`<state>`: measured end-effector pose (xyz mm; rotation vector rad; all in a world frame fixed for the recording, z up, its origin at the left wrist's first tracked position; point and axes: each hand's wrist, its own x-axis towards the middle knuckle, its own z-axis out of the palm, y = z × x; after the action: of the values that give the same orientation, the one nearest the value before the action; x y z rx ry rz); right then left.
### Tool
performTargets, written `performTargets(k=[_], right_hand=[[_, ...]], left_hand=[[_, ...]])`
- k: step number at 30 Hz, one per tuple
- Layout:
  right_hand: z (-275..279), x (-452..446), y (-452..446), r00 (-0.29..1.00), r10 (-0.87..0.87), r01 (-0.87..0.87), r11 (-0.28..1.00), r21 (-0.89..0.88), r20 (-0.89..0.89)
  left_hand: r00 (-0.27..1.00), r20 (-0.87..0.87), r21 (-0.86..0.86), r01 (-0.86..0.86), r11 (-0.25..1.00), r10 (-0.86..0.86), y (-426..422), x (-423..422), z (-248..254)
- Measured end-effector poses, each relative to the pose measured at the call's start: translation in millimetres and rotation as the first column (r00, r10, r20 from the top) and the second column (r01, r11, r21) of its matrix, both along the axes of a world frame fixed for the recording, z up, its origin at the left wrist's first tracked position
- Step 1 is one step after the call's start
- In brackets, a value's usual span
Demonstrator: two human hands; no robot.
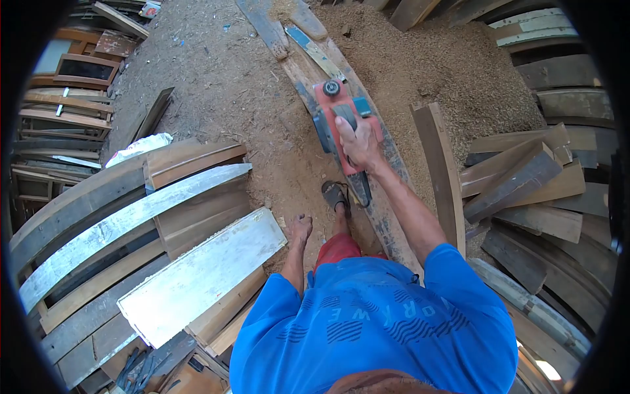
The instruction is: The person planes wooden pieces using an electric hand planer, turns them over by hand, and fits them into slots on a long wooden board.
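My right hand (359, 143) is wrapped round the handle of a red electric planer (333, 98) with a black round knob at its front. The planer rests on a long worn wooden bench plank (387, 220) that runs away from me. Ahead of the tool, a narrow board with blue and pale paint (318, 52) lies along the same plank. Low on my left side hangs my left hand (300, 226), its fingers curled and nothing visible in them. Beside it is the end of a wide white board (203, 276), with a small gap between.
Stacked planks (98, 256) lie along the left, with framed panels (85, 70) farther back. A heap of wood shavings (453, 65) covers the ground at right. An upright board (438, 171) stands near my right arm, and more timber (525, 177) is piled beyond it.
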<state>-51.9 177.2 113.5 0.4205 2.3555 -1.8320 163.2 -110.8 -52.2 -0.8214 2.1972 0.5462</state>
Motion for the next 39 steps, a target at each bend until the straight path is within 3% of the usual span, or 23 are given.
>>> performTargets(k=[6,11,15,18,20,24,26,31,32,34,36,37,39], right_hand=[[-0.1,-63.7,-5.2,0.968,-0.052,0.057,0.998,0.014,-0.247],[10.5,-87.8,2.0,0.982,-0.078,0.078,0.997,-0.007,-0.173],[45.8,-11.3,25.6,0.996,-0.06,0.04,0.961,-0.275,-0.065],[45.5,53.3,45.1,0.994,-0.111,0.111,0.946,-0.304,0.017],[45.2,97.1,55.1,0.988,-0.139,0.151,0.953,-0.262,0.064],[47.9,167.1,70.3,0.976,-0.162,0.192,0.958,-0.215,0.148],[38.8,193.4,76.3,0.973,-0.146,0.181,0.963,-0.198,0.181],[23.0,226.6,83.2,0.969,-0.125,0.142,0.988,-0.065,0.214],[17.0,230.9,85.5,0.971,-0.123,0.14,0.988,-0.072,0.204],[1.9,235.8,91.8,0.977,-0.118,0.137,0.986,-0.094,0.18],[-4.1,237.5,94.6,0.976,-0.11,0.129,0.987,-0.092,0.187],[-5.4,236.3,95.5,0.977,-0.104,0.123,0.988,-0.089,0.187],[-4.6,234.8,97.6,0.976,-0.096,0.118,0.988,-0.104,0.195]], left_hand=[[0.997,0.077,-0.001,-0.022,1.0,0.022,-19.2,-0.4,8.2],[0.996,0.066,-0.103,0.067,0.992,-0.06,-22.3,0.1,30.9],[0.971,-0.184,-0.079,0.138,0.987,-0.15,-5.5,-42.5,49.7],[0.84,-0.479,-0.132,0.219,0.967,-0.255,29.8,-105.0,34.4],[0.718,-0.647,-0.097,0.255,0.962,-0.256,76.3,-147.5,58.2],[0.621,-0.712,-0.137,0.334,0.933,-0.327,172.5,-194.5,110.9],[0.638,-0.689,-0.111,0.377,0.92,-0.344,203.4,-196.1,124.6],[0.655,-0.649,-0.113,0.42,0.9,-0.387,211.7,-202.0,119.2],[0.677,-0.703,0.093,0.394,0.914,-0.22,203.0,-204.1,108.7],[0.706,-0.697,0.481,0.332,0.811,0.124,181.8,-213.5,85.0],[0.827,-0.376,0.881,0.18,0.437,0.417,168.1,-211.6,87.4],[0.856,-0.163,0.979,0.08,0.186,0.492,163.2,-210.2,94.4],[0.873,0.002,1.0,0.009,-0.021,0.487,159.4,-205.7,108.4]])
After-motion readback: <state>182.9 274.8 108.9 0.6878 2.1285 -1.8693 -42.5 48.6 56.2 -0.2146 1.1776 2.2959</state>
